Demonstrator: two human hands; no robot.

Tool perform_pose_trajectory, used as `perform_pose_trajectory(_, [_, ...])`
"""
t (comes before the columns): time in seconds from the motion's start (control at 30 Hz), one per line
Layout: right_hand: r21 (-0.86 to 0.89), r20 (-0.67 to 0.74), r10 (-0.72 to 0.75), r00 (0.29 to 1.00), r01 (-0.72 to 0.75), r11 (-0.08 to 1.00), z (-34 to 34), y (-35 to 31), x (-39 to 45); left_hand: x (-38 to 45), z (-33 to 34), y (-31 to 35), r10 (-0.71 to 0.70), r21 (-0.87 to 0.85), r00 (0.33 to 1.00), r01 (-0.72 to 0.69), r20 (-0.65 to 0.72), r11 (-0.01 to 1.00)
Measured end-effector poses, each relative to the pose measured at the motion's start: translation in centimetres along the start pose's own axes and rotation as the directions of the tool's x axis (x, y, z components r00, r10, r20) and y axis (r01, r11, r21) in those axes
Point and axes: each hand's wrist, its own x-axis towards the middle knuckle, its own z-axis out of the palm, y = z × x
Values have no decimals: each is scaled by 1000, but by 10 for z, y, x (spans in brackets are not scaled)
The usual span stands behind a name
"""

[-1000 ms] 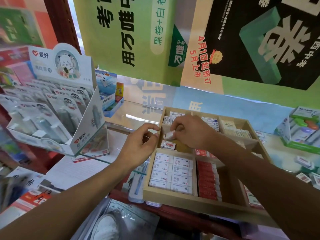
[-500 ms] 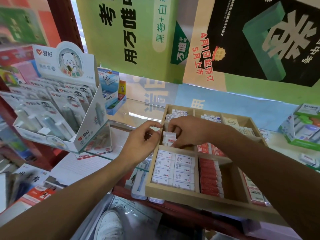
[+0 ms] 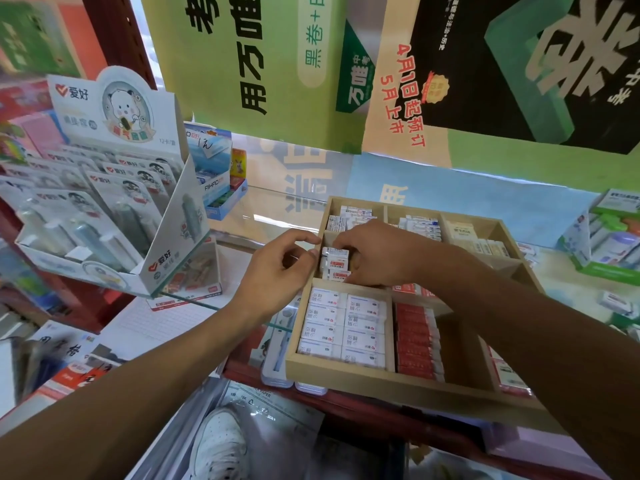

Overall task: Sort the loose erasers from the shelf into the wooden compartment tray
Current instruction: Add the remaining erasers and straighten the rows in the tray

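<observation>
White paper-sleeved erasers [image 3: 335,263] now sit stacked in the pale wooden compartment tray [image 3: 346,370], right hand [image 3: 377,252] pinching them square, left hand [image 3: 277,271] loosely curled, empty, alongside.

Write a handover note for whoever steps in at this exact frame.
Right hand: fingers on the small erasers stacked in the tray's middle-left compartment.
Left hand: curled at the wooden tray left wall, holding nothing visible.
Done: near-left white erasers and red erasers are in rows.
Left: loose erasers lie on the shelf to the right.
</observation>
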Motion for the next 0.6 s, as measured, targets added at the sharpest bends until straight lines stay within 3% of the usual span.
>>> perform_pose_trajectory(0.43, [290,-214,147,966,-81,954,7,3,-4,2,-1,-4,30,4,999,-30,10,1000])
perform_pose_trajectory(0.6, [315,-328,97,940,12,949,15,3,-13,3,-1,-5,22,26,1000,-23,10,999])
